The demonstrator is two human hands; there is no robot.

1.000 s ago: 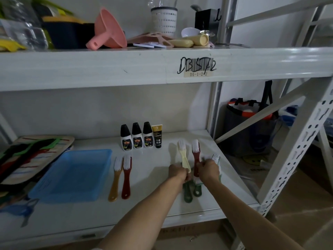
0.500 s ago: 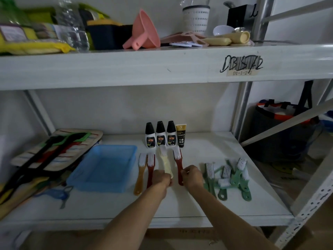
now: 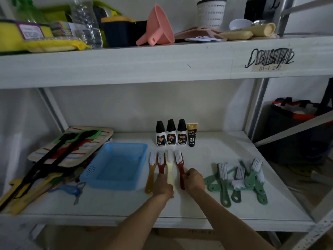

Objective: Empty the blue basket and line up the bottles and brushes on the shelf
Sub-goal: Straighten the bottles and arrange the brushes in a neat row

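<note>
The blue basket (image 3: 115,165) lies on the white shelf (image 3: 207,204) with nothing visible inside. Behind it to the right stand three white bottles with black caps (image 3: 170,133) and a black-and-gold tube (image 3: 191,134) in a row. Four brushes lie side by side, bristles to the back: amber (image 3: 151,175), dark red (image 3: 161,163), cream (image 3: 169,168) and red (image 3: 179,168). My left hand (image 3: 163,186) grips the cream brush's handle. My right hand (image 3: 193,179) holds the red brush's handle. Several green brushes (image 3: 239,179) lie in a loose heap at the right.
A striped board (image 3: 72,147) with black straps and other tools fills the shelf's left end. A blue key-like item (image 3: 75,191) lies before the basket. The upper shelf carries a pink funnel (image 3: 158,27), a clear bottle and containers. A dark bag (image 3: 297,127) stands beyond the right post.
Both hands carried the cream and red brushes left, away from the green heap, and laid them beside the amber and dark red brushes. The view turned left.
</note>
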